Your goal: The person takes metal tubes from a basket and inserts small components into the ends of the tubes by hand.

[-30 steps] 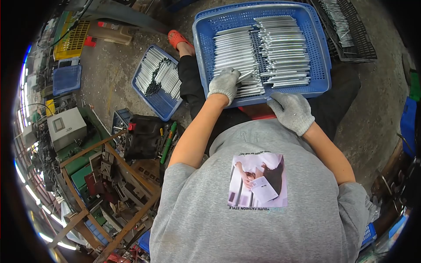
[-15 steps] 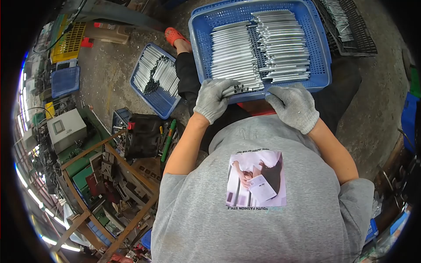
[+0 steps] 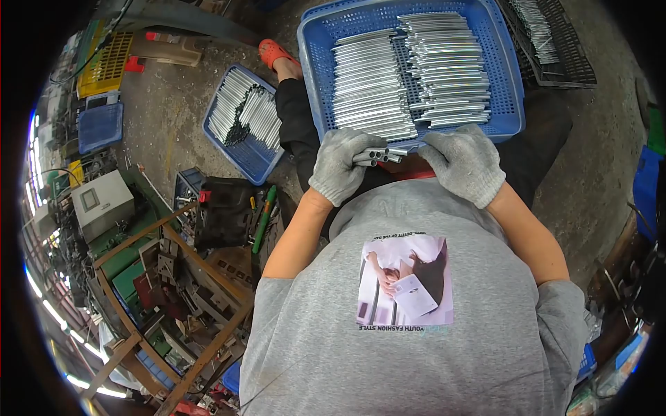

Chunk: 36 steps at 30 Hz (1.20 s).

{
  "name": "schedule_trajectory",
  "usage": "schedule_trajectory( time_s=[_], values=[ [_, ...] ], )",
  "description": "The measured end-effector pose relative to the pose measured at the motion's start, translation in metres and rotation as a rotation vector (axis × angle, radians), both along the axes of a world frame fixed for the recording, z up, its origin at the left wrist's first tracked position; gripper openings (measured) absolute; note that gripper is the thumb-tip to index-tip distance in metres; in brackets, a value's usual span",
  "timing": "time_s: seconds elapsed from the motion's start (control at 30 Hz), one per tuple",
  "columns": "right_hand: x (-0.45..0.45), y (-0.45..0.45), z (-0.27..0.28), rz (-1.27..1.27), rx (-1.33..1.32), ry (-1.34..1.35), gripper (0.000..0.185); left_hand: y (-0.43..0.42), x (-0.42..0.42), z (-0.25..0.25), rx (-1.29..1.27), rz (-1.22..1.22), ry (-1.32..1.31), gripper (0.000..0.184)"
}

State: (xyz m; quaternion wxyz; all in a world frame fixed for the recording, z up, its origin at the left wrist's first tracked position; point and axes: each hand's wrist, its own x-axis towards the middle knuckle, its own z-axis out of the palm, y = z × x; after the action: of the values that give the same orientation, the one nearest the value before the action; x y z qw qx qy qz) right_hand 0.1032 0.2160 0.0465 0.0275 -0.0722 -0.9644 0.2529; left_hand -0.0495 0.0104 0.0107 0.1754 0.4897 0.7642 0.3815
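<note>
My left hand (image 3: pixel 343 166), in a grey knitted glove, is closed around a small bundle of shiny metal tubes (image 3: pixel 378 157). Their hollow ends point toward my right hand, and one tube sticks out farther than the others. My right hand (image 3: pixel 466 165), gloved the same way, has its thumb and fingers brought together beside the near rim of the blue basket (image 3: pixel 515 121). Whatever is between those fingertips is too small or hidden to make out. Inside the basket lie two rows of metal tubes (image 3: pixel 371 87), stacked side by side, just beyond both hands.
A smaller blue basket (image 3: pixel 260 166) of tubes stands on the floor to the left. At the upper right is a dark crate (image 3: pixel 572 69) with thin metal pieces. A black tool case (image 3: pixel 225 215) and a wooden frame (image 3: pixel 201 357) are at the lower left.
The tube bundle in my left hand has come off the basket's near edge toward me, its ends now more exposed and one tube protruding. My right hand has barely moved.
</note>
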Motion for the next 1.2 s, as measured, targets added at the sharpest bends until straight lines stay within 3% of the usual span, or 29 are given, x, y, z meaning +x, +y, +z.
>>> schedule_trajectory(
  time_s=[0.1, 0.23, 0.93, 1.1, 1.2],
  values=[
    [0.001, -0.003, 0.002, -0.001, 0.046, -0.034, 0.012, 0.001, 0.004, 0.003, 0.024, 0.030, 0.050, 0.034],
    [-0.003, -0.002, 0.018, -0.047, -0.134, -0.134, 0.014, 0.002, 0.006, 0.004, 0.077, 0.058, 0.188, 0.030],
    [-0.007, 0.001, -0.001, -0.052, -0.203, -0.158, 0.016, -0.007, 0.001, -0.003, 0.063, 0.044, 0.030, 0.032],
    [-0.007, 0.001, 0.008, -0.036, -0.357, -0.273, 0.018, -0.007, 0.003, -0.005, 0.061, 0.039, 0.090, 0.031],
    [-0.010, 0.003, 0.000, -0.172, -0.268, -0.204, 0.019, 0.000, -0.004, -0.016, -0.078, 0.093, 0.119, 0.029]
  ],
)
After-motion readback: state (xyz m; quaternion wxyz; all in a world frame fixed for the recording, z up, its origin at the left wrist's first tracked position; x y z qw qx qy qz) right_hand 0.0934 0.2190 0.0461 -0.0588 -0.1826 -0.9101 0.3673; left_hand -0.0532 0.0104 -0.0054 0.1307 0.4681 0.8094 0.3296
